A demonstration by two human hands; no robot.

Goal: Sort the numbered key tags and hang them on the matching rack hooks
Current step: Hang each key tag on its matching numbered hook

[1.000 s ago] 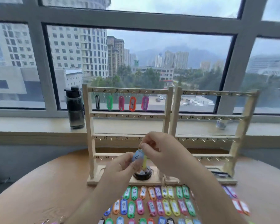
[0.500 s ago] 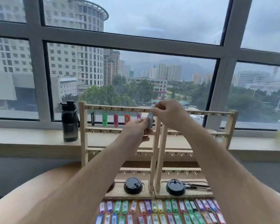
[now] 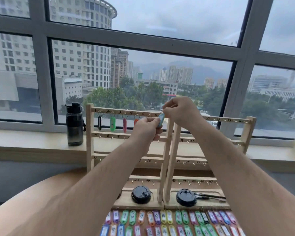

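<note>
1. The window frame fills the view behind and above the grip, with city buildings beyond the glass.
2. The round wooden table lies well below the grip, under both forearms.
3. The left rack and the right rack stand side by side on the table. Their inner posts meet just below the grip, which is at the right end of the left rack's top rail, by the number 6.
4. The rows of coloured numbered tags lie flat on the table, far below the grip and in front of the rack bases.
5. The dark bottle stands on the sill, well left of the grip and beside the left rack.
6. The left hand pinches the lower part of the blue tag from the left. The right hand pinches its top end, where the ring is. Whether the ring is on a hook cannot be told.
7. Two black lids sit on the rack bases, straight below the grip.
8. The hanging tags, black, green, red and orange, hang from the top rail left of the grip.
9. The blue tag hangs nearly upright between the two hands, close against the top rail.
</note>
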